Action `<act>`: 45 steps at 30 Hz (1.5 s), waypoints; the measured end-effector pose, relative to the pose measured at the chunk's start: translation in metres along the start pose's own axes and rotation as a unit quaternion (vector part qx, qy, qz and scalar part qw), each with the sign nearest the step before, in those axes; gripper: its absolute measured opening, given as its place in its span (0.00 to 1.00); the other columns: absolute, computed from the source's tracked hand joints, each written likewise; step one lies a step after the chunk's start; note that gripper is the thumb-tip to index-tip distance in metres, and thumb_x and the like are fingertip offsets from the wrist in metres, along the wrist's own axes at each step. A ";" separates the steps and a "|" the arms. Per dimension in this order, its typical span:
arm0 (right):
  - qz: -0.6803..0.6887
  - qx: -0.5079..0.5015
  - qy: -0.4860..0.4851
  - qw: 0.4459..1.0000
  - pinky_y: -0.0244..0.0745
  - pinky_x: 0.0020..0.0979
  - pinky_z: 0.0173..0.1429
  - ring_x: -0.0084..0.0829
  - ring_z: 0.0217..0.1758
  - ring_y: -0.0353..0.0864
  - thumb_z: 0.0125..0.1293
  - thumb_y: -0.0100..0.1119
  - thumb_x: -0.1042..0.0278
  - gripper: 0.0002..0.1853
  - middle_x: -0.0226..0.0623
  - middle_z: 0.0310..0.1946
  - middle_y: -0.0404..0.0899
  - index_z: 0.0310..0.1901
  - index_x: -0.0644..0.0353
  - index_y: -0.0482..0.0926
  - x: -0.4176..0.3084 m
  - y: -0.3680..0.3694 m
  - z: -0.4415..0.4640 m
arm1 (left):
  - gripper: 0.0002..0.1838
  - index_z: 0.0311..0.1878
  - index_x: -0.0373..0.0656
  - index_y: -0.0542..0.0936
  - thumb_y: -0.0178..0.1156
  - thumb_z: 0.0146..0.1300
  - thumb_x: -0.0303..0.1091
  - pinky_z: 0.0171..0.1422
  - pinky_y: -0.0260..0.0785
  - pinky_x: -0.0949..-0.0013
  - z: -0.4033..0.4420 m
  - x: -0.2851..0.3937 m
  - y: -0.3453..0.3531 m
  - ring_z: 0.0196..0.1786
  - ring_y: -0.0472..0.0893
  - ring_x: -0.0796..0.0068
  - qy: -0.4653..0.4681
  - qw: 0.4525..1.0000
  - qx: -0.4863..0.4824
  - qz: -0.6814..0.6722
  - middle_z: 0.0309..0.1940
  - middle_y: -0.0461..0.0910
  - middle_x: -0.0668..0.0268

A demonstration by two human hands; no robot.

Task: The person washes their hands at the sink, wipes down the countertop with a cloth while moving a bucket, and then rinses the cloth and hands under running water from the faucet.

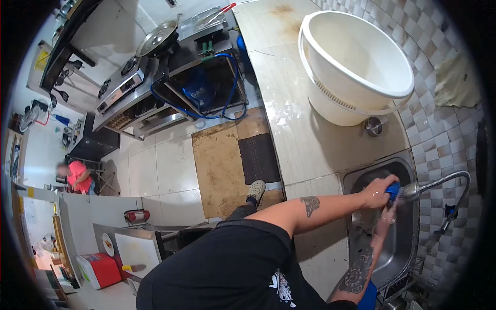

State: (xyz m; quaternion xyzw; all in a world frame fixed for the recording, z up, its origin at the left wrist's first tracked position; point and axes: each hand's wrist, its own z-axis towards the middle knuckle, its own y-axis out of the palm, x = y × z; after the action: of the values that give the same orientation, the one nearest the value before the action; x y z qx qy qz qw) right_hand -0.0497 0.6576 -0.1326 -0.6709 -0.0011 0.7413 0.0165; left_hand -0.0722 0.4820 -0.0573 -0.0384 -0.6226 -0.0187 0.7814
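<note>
My left hand (380, 192), on the upper arm in view, is closed around a small blue object (393, 191) at the faucet head (412, 191). Just below it, my right hand (387, 214) is held over the metal sink (385, 262), close to the left hand. Water and blur hide its fingers, so their grip cannot be made out. Both forearms are bare and tattooed. Behind the hands, something in the basin is partly hidden.
On the counter (289, 88) stand a large white tub (336, 101) and a small metal cup (373, 126). A flexible hose (454, 175) curves by the tiled wall. Stoves, a blue gas cylinder (199, 93) and a seated person in pink (78, 175) are across the floor.
</note>
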 end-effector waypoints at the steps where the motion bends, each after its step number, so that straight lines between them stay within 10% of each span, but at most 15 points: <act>1: -0.035 -0.015 0.051 0.998 0.58 0.37 0.73 0.34 0.68 0.67 0.73 0.51 0.66 0.24 0.41 0.62 0.72 0.68 0.63 0.67 0.027 -0.017 0.000 | 0.23 0.56 0.41 0.70 0.52 0.53 0.24 0.57 0.70 0.51 -0.002 0.011 -0.003 0.53 0.78 0.42 -0.001 1.000 0.004 -0.001 0.44 0.79 0.46; 11: -0.028 0.039 0.081 0.996 0.68 0.30 0.61 0.29 0.55 0.75 0.63 0.54 0.80 0.24 0.37 0.56 0.76 0.62 0.64 0.71 -0.048 0.018 0.031 | 0.32 0.65 0.31 0.68 0.54 0.63 0.44 0.57 0.70 0.54 0.003 -0.051 0.024 0.53 0.81 0.52 -0.268 0.942 0.202 -0.009 0.42 0.81 0.43; 18: 0.207 0.252 0.104 0.940 0.70 0.38 0.62 0.35 0.55 0.76 0.67 0.51 0.53 0.26 0.39 0.53 0.75 0.60 0.63 0.72 -0.050 0.045 0.015 | 0.33 0.49 0.35 0.81 0.42 0.71 0.59 0.57 0.69 0.54 0.023 -0.012 0.057 0.51 0.79 0.46 -0.262 0.943 0.191 -0.077 0.46 0.82 0.46; 20: 0.259 0.264 0.138 0.919 0.72 0.39 0.59 0.38 0.52 0.77 0.69 0.39 0.36 0.34 0.41 0.50 0.75 0.58 0.61 0.73 -0.062 0.064 0.009 | 0.30 0.47 0.38 0.80 0.41 0.72 0.57 0.61 0.66 0.53 0.035 -0.026 0.066 0.56 0.76 0.43 -0.266 0.961 0.028 -0.073 0.50 0.81 0.47; 22: 0.690 0.058 0.231 0.684 0.68 0.38 0.56 0.33 0.52 0.71 0.60 0.58 0.42 0.28 0.35 0.46 0.71 0.55 0.53 0.73 0.029 0.001 0.046 | 0.26 0.48 0.46 0.81 0.43 0.70 0.57 0.65 0.62 0.51 0.034 0.000 0.056 0.62 0.73 0.46 -0.339 0.938 0.067 0.032 0.55 0.76 0.44; 23: 0.453 -0.082 0.256 0.850 0.70 0.36 0.54 0.33 0.49 0.73 0.65 0.58 0.51 0.24 0.34 0.45 0.72 0.57 0.55 0.72 -0.017 0.025 0.048 | 0.24 0.48 0.50 0.82 0.44 0.68 0.56 0.65 0.64 0.53 0.038 -0.003 0.052 0.63 0.72 0.47 -0.342 0.935 0.091 0.037 0.56 0.75 0.47; 24: 0.252 0.185 0.056 0.948 0.72 0.34 0.53 0.32 0.45 0.76 0.71 0.54 0.54 0.20 0.32 0.40 0.74 0.57 0.57 0.73 -0.061 0.073 0.042 | 0.22 0.48 0.51 0.82 0.43 0.70 0.52 0.63 0.65 0.53 0.041 -0.026 0.052 0.61 0.73 0.47 -0.272 0.957 0.095 0.041 0.54 0.75 0.49; 25: 0.215 0.193 0.008 0.957 0.74 0.31 0.54 0.31 0.44 0.79 0.75 0.50 0.57 0.18 0.31 0.39 0.78 0.58 0.58 0.73 -0.060 0.077 0.047 | 0.22 0.47 0.47 0.83 0.40 0.73 0.46 0.61 0.66 0.52 0.028 -0.029 0.047 0.55 0.76 0.45 -0.095 0.983 0.097 0.126 0.48 0.78 0.49; 29: 0.187 0.212 0.050 0.958 0.77 0.34 0.52 0.31 0.44 0.83 0.67 0.61 0.67 0.12 0.35 0.40 0.82 0.50 0.58 0.79 -0.089 0.089 0.038 | 0.29 0.42 0.34 0.80 0.35 0.79 0.49 0.53 0.70 0.56 0.030 -0.059 0.039 0.44 0.79 0.52 -0.120 0.989 0.031 0.077 0.42 0.83 0.51; 30: 0.120 0.273 0.031 0.954 0.78 0.35 0.49 0.33 0.42 0.83 0.65 0.63 0.65 0.12 0.35 0.41 0.82 0.47 0.60 0.80 -0.071 0.085 0.043 | 0.21 0.50 0.36 0.75 0.44 0.72 0.46 0.55 0.69 0.47 0.029 -0.039 0.031 0.52 0.78 0.36 -0.179 0.983 -0.006 0.030 0.45 0.80 0.39; 31: 0.233 0.320 0.276 0.876 0.79 0.36 0.45 0.33 0.41 0.83 0.63 0.64 0.62 0.14 0.35 0.38 0.82 0.45 0.62 0.79 -0.087 0.068 0.060 | 0.21 0.48 0.37 0.74 0.46 0.70 0.48 0.53 0.69 0.48 0.026 -0.036 0.030 0.51 0.79 0.37 -0.189 0.980 -0.029 0.054 0.43 0.80 0.39; 34: -0.043 0.324 -0.029 0.945 0.79 0.36 0.43 0.32 0.38 0.83 0.63 0.67 0.53 0.19 0.33 0.34 0.81 0.44 0.62 0.79 -0.021 0.063 0.052 | 0.19 0.45 0.36 0.76 0.54 0.66 0.45 0.47 0.72 0.48 0.025 -0.045 0.032 0.44 0.82 0.39 -0.147 0.979 -0.055 0.126 0.36 0.81 0.41; 39: 0.436 0.301 0.024 0.848 0.75 0.34 0.40 0.31 0.31 0.80 0.63 0.65 0.41 0.22 0.28 0.31 0.80 0.38 0.56 0.80 -0.077 0.071 0.047 | 0.19 0.37 0.34 0.78 0.55 0.65 0.45 0.39 0.72 0.52 0.023 -0.054 0.037 0.37 0.83 0.41 -0.004 0.993 -0.073 0.095 0.33 0.82 0.42; 41: 0.465 0.333 0.029 0.820 0.71 0.34 0.32 0.30 0.23 0.75 0.67 0.62 0.45 0.19 0.26 0.25 0.77 0.31 0.54 0.78 -0.054 0.054 0.063 | 0.20 0.36 0.35 0.79 0.51 0.67 0.45 0.42 0.73 0.49 0.030 -0.038 0.031 0.39 0.82 0.40 -0.191 0.978 -0.082 -0.001 0.33 0.81 0.40; 45: 0.177 0.106 0.072 0.976 0.69 0.33 0.30 0.28 0.20 0.73 0.70 0.57 0.49 0.22 0.30 0.17 0.73 0.24 0.58 0.77 -0.059 -0.016 0.044 | 0.21 0.52 0.38 0.76 0.47 0.67 0.44 0.58 0.71 0.48 0.054 -0.109 0.003 0.52 0.80 0.43 0.078 0.902 -0.331 0.265 0.49 0.80 0.45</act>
State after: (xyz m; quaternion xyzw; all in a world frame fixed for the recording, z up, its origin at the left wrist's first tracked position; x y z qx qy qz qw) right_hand -0.0874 0.6727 -0.0693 -0.7067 0.1973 0.6780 -0.0438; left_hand -0.1491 0.4876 -0.1513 -0.4572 -0.4847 -0.0186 0.7455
